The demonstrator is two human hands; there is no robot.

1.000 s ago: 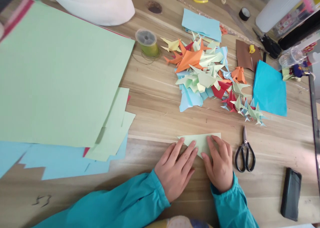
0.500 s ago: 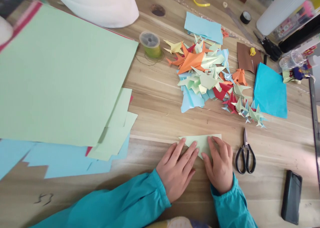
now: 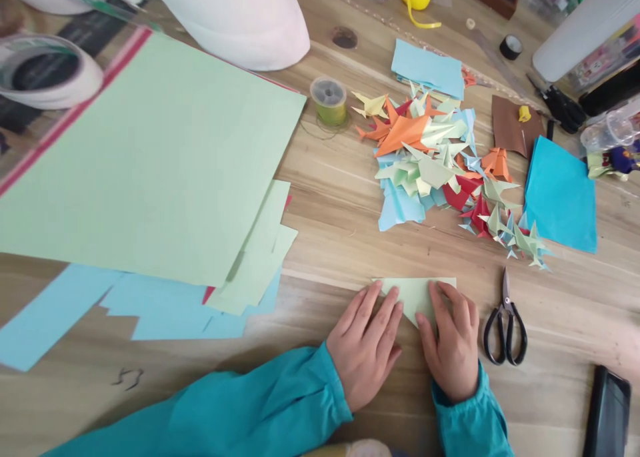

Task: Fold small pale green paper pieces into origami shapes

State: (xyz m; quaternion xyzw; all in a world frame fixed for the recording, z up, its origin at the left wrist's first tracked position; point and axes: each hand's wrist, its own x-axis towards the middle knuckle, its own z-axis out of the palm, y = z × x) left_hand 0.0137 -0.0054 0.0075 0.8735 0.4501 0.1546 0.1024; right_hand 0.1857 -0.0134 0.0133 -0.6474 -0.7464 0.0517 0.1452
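Observation:
A small pale green folded paper (image 3: pixel 414 293), triangular in outline, lies flat on the wooden table (image 3: pixel 330 243) near its front edge. My left hand (image 3: pixel 366 345) rests on the paper's left side with fingers stretched out and flat. On its right side lies my right hand (image 3: pixel 451 347), fingers together and flat, pressing the paper down. Both sleeves are teal. Black-handled scissors (image 3: pixel 506 322) lie just to the right of my right hand.
A heap of folded paper cranes (image 3: pixel 435 160) in several colours sits behind. Large green sheets (image 3: pixel 150 163) over light blue ones (image 3: pixel 165 307) cover the left. A green thread spool (image 3: pixel 329 101), blue paper squares (image 3: pixel 561 193), a black phone (image 3: pixel 607 413) and a white rounded object (image 3: pixel 240 17) are around.
The view has shifted, so everything sits a little lower and to the right in the picture. Both hands stay flat on the green paper in the same pose.

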